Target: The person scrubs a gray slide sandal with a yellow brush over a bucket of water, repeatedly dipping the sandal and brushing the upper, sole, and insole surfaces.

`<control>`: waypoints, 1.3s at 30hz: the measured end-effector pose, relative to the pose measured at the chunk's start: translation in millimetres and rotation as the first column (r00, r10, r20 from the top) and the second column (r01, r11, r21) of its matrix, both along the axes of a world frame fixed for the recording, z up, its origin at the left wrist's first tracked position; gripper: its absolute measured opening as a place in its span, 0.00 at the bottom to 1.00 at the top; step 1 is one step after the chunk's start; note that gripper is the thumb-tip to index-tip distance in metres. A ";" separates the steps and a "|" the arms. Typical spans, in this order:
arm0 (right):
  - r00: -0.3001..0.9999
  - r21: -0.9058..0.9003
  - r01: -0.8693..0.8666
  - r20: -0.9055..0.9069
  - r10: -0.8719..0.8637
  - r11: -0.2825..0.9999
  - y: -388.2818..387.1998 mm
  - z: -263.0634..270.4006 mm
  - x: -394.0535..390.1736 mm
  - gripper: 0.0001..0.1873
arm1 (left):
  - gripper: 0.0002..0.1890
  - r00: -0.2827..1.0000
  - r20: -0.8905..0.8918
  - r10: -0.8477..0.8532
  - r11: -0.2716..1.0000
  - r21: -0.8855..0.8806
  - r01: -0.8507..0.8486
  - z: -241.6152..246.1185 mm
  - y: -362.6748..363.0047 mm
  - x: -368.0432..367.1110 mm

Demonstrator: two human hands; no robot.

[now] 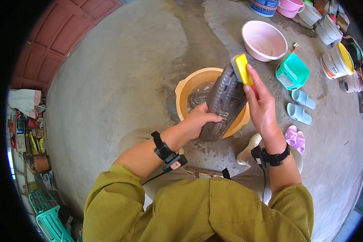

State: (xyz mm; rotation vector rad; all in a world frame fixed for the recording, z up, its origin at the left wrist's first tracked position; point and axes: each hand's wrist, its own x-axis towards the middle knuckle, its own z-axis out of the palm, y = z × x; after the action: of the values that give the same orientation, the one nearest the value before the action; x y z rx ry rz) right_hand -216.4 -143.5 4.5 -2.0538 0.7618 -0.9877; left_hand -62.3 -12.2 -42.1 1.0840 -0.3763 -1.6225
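My left hand (201,119) grips a dark grey-brown plastic shoe (222,103), tilted above an orange basin (182,87), with the thumb lying across its surface. The shoe has a braided-looking pattern and several slots. In my right hand (262,106) is a scrubbing brush (243,69) with a yellow back, a red handle and pale bristles. Its bristles meet the upper end of the shoe. Murky water stands in the basin, and a second dark shoe (197,99) lies in it, partly hidden by the held one.
Beyond the basin are a pink basin (263,42) and a green bucket (292,72), with a small brush (295,47) nearby. Blue slippers (299,113) and pink slippers (295,139) sit to the right. Several buckets (335,62) line the right side. A green plastic rack (50,219) stands at lower left.
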 end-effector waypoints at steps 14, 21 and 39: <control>0.957 -0.197 -0.073 -0.290 0.014 0.978 30.9 -1.0 13.9 0.32 | 0.24 0.969 -0.113 0.220 0.970 -0.074 -0.229 6.6 -12.8 -1.0; 0.936 -0.222 -0.146 -0.347 0.062 0.964 44.1 -7.0 9.7 0.33 | 0.24 0.910 -0.287 0.300 0.907 -0.209 -0.366 17.0 -25.9 20.6; 0.964 -0.196 -0.182 -0.229 0.135 0.964 38.1 -19.5 -10.4 0.30 | 0.16 0.911 -0.059 0.407 0.875 -0.261 -0.408 18.4 -29.5 22.4</control>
State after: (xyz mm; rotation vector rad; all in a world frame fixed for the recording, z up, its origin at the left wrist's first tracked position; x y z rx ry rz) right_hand -226.8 -105.5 -14.9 -2.3980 0.6051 -0.7961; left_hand -39.9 -41.7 -23.7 0.8827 -0.3278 -1.1579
